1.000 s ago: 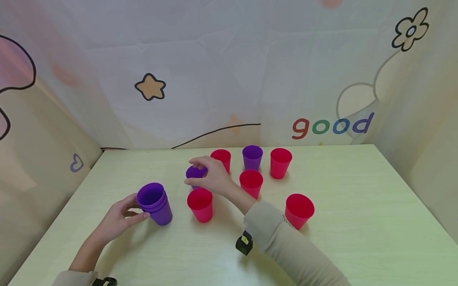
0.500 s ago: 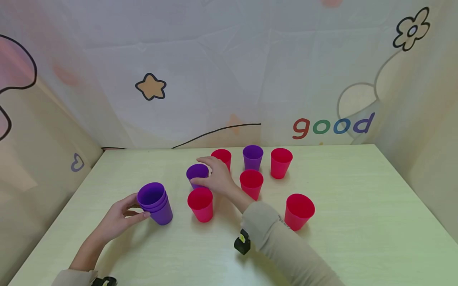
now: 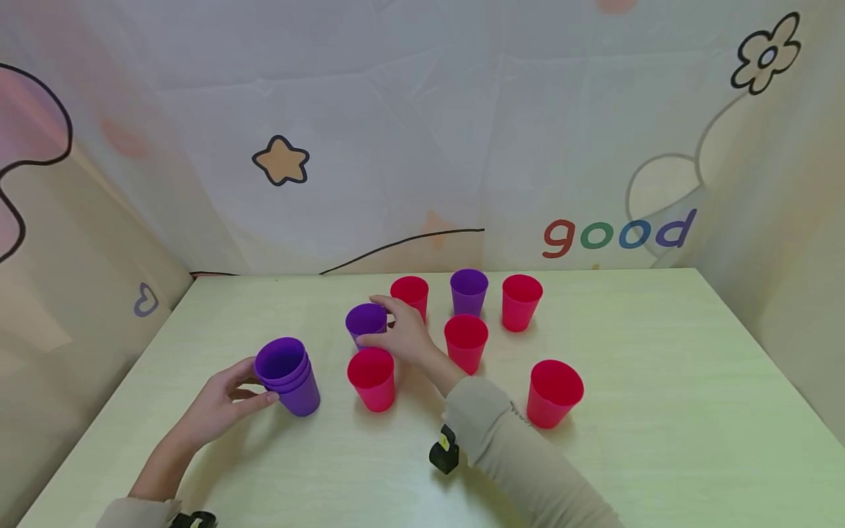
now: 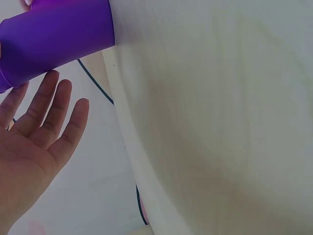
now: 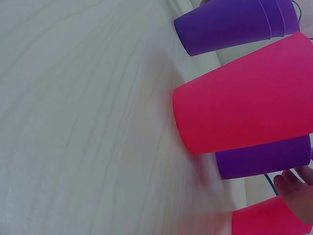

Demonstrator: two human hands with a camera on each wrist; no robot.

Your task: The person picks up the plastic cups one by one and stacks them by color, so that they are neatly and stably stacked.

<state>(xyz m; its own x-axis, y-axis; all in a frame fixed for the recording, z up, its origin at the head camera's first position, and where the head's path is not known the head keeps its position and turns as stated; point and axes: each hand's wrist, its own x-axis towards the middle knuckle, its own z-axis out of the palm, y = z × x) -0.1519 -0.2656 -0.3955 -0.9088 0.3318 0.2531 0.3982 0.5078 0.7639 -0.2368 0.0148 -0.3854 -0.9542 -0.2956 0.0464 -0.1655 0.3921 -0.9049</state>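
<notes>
In the head view my left hand (image 3: 218,411) holds a stack of nested purple cups (image 3: 302,394) at the table's left, thumb in front and fingers behind. The left wrist view shows the stack's purple side (image 4: 63,36) and some nearly straight fingers below it. Farther back, my right hand (image 3: 405,337) holds a single upright purple cup (image 3: 363,319) from its right side, thumb at the front and a finger at the far rim. A red cup (image 3: 372,385) stands just before it. In the right wrist view that red cup (image 5: 244,98) partly hides the purple cup (image 5: 264,159).
Behind the right hand stand a red cup (image 3: 411,290), a purple cup (image 3: 469,293) and another red cup (image 3: 520,304). One red cup (image 3: 466,341) is beside the right wrist; another red cup (image 3: 553,396) is near the right sleeve. A printed curtain (image 3: 396,147) backs the table (image 3: 693,411).
My right hand has shifted slightly right and come down around the single purple cup, from above its rim. The left hand and its stack stay in place.
</notes>
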